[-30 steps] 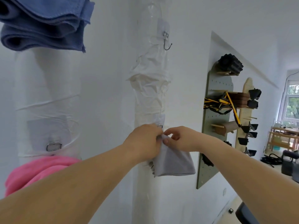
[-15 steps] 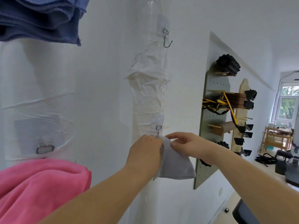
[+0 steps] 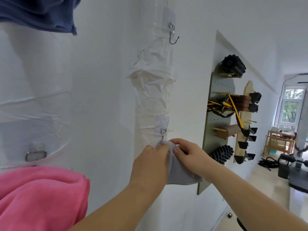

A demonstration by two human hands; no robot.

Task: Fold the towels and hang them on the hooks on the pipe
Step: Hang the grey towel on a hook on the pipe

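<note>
The wrapped pipe runs up the wall; a pink towel bulks at lower left and a blue towel hangs at upper left, both close to the camera; a pegboard of gear stands to the right; between them the grey towel, folded small, hangs against the pipe just under the lower hook, its top corner bunched up at the hook; the left hand has its fingers closed on that corner from the left; the right hand pinches the same edge from the right, thumb on top; the upper hook is bare. The cloth looks light, soft and limp, likely to sag and unfold if let go loosely; best held at the top fold, close to the hook, so a tight bunch or loop can be slipped over the tip; whether it has caught the hook I cannot tell.
</note>
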